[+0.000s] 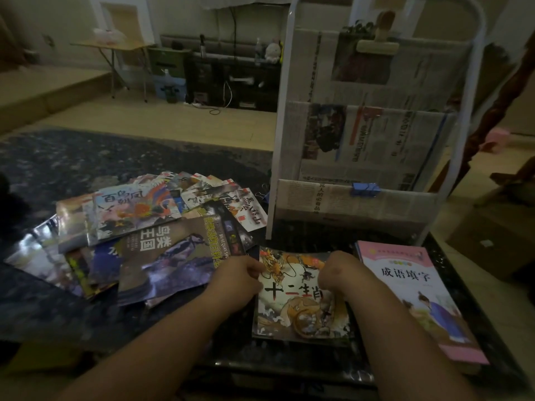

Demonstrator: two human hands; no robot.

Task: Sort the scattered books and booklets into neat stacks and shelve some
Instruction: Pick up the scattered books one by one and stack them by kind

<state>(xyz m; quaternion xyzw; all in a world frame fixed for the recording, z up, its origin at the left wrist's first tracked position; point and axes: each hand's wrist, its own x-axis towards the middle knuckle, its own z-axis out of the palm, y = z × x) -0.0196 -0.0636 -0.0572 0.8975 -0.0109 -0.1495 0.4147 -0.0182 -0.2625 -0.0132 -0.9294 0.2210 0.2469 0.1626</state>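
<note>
On the table (58, 314), both hands (238, 280) (340, 274) grip the dragon booklet (301, 311) — long axis toward rack (280, 134).

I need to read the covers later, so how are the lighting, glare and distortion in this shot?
Head view: dim overall, yet titles on the dragon booklet and pink book are legible; glossy covers at the pile's left edge catch pale glare; wide-angle lens bows the white rack frame; far room is murky and soft.

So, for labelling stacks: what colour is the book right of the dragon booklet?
The book is pink with a pale illustrated centre; head view.
</note>
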